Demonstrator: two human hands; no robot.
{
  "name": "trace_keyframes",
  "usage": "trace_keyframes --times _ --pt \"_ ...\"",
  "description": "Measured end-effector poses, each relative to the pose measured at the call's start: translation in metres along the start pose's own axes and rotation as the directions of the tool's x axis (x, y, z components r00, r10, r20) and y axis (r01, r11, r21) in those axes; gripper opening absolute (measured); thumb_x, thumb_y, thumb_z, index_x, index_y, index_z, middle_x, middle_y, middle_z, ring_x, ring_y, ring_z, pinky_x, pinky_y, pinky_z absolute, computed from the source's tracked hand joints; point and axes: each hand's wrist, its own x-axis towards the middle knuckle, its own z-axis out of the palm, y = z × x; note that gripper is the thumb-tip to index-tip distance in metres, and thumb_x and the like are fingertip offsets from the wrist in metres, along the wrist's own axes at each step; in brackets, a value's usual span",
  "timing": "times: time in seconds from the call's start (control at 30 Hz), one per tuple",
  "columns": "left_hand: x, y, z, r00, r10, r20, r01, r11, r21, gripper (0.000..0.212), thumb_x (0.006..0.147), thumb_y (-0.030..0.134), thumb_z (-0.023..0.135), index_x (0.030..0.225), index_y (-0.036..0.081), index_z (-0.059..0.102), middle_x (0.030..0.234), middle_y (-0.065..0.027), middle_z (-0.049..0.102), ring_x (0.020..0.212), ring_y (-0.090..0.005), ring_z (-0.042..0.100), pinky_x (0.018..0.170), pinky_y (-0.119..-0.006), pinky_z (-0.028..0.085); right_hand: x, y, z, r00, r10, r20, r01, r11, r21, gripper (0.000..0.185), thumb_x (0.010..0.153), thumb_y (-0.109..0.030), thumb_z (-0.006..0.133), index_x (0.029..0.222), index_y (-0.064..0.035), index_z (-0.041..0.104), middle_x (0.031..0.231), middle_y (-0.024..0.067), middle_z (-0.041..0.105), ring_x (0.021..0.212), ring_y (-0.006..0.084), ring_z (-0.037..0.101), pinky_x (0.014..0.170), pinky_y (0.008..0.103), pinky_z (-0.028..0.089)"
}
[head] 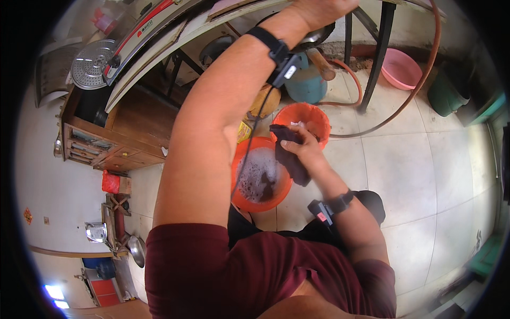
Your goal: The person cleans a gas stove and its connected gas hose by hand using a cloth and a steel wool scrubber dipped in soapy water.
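My right hand [306,146] grips a dark, wet-looking cloth [291,157], thumb on its near face. The cloth hangs between an orange-red basin [257,207] and a red bin [301,108], overlapping the rims of both in view. White foam and dark water [259,171] fill the basin, with a dark patch near its middle. Light-coloured scraps lie in the bin, which seems lined with a plastic bag. Stretched up and forward, my left hand [328,12] is at the table edge [239,12]. The frame's top cuts off its fingers, so its grasp is hidden.
Beneath the table stand a teal gas cylinder [305,89] and a wooden handle [322,65] juts out. A reddish hose [428,71] curves across the tiles. Beyond a dark table leg [376,60] are a pink basin [398,69] and a green bucket [444,93]. A wooden cabinet [139,119] stands left.
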Motion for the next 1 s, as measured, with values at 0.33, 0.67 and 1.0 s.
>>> trace_keyframes --times 0.33,0.67,1.0 --pt "-0.044 -0.020 -0.067 0.972 -0.159 0.174 0.134 0.980 0.146 0.007 0.074 0.015 0.057 0.080 0.011 0.057 0.086 -0.0073 0.057 0.087 -0.0259 0.056 0.074 -0.038 0.049 0.001 0.003 -0.005 0.985 -0.158 0.073 0.167 0.975 -0.145 0.048 0.084 -0.011 0.071 0.128 -0.0015 0.054 0.110 0.0093 0.057 0.098 0.0198 0.060 0.083 0.0322 0.050" --pt "-0.135 -0.066 -0.162 0.876 -0.468 0.120 0.465 0.884 0.049 0.027 0.073 -0.003 0.063 0.097 0.009 0.062 0.102 -0.0102 0.062 0.099 -0.0338 0.056 0.089 -0.042 0.047 0.002 0.017 -0.042 0.943 -0.324 0.068 0.328 0.881 -0.343 0.049 0.086 -0.010 0.067 0.131 -0.0009 0.049 0.108 0.0104 0.061 0.090 0.0181 0.063 0.078 0.0307 0.053" --pt "-0.165 -0.053 -0.152 0.808 -0.590 0.006 0.568 0.780 0.263 0.027 0.068 -0.009 0.057 0.091 0.005 0.055 0.089 -0.0141 0.058 0.092 -0.0373 0.053 0.083 -0.044 0.042 -0.021 -0.012 -0.035 0.907 -0.413 -0.087 0.388 0.897 -0.214 0.043 0.062 -0.022 0.072 0.105 -0.0189 0.071 0.115 0.0042 0.063 0.116 0.0267 0.050 0.100 0.0414 0.037"
